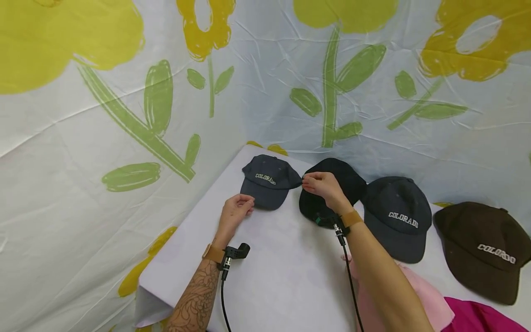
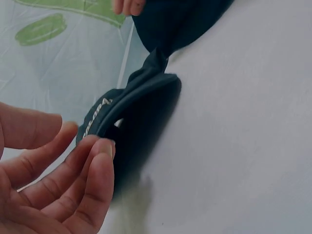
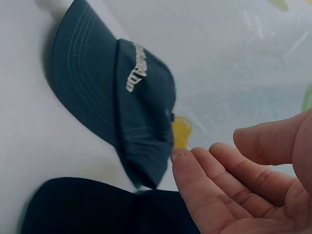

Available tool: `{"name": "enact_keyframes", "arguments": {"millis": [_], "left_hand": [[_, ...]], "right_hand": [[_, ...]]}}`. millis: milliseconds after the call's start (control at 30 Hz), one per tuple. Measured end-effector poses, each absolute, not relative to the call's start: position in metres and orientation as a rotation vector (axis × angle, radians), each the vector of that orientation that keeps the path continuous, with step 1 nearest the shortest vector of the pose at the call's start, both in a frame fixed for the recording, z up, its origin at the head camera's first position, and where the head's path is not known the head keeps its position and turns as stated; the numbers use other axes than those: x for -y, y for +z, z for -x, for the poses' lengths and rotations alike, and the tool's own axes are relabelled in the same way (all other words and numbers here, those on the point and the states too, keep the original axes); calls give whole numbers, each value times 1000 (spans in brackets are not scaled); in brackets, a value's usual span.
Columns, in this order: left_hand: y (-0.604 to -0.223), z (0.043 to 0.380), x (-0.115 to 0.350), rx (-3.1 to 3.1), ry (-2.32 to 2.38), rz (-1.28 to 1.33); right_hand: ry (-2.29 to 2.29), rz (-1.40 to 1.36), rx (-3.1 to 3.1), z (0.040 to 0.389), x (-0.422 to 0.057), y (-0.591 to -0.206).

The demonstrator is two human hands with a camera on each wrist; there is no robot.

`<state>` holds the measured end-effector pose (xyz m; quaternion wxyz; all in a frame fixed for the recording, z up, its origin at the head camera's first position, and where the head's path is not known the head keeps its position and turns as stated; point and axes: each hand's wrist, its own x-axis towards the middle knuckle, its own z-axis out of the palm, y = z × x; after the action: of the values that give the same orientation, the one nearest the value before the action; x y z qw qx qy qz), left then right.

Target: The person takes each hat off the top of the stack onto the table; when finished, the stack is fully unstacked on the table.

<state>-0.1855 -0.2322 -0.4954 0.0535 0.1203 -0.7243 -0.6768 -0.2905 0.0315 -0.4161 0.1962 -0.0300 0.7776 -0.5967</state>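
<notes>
A dark navy baseball cap (image 1: pixel 265 173) with white COLORADO lettering lies toward the far end of the table, its brim facing the person. My left hand (image 1: pixel 233 214) is at the left edge of that brim. In the left wrist view its fingers (image 2: pixel 90 180) bend loosely beside the brim, thumb apart from them. At the cap's right end is my right hand (image 1: pixel 325 186), over a black cap (image 1: pixel 342 173). The right wrist view shows its fingers (image 3: pixel 195 183) extended near the navy cap's narrow end, with a gap to the thumb.
Right of the black cap lie another navy COLORADO cap (image 1: pixel 396 198) and a brown one (image 1: pixel 469 230). Pink fabric (image 1: pixel 427 290) and a magenta piece (image 1: pixel 481 316) are nearer, partly behind the right forearm. A flower-printed sheet (image 1: pixel 265 92) hangs behind the white table (image 1: pixel 282 276).
</notes>
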Motion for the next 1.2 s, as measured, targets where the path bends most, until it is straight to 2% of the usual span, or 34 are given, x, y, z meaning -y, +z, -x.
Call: {"name": "enact_keyframes", "arguments": {"millis": [433, 800, 1200], "left_hand": [[-500, 196, 247, 2144, -2021, -610], [-506, 206, 248, 2121, -2064, -658], [-511, 214, 241, 1971, -2163, -700]], "right_hand": [[-1679, -10, -2105, 310, -9, -449], [-1652, -51, -2095, 314, 4, -467], [-1705, -97, -2057, 313, 13, -468]]}}
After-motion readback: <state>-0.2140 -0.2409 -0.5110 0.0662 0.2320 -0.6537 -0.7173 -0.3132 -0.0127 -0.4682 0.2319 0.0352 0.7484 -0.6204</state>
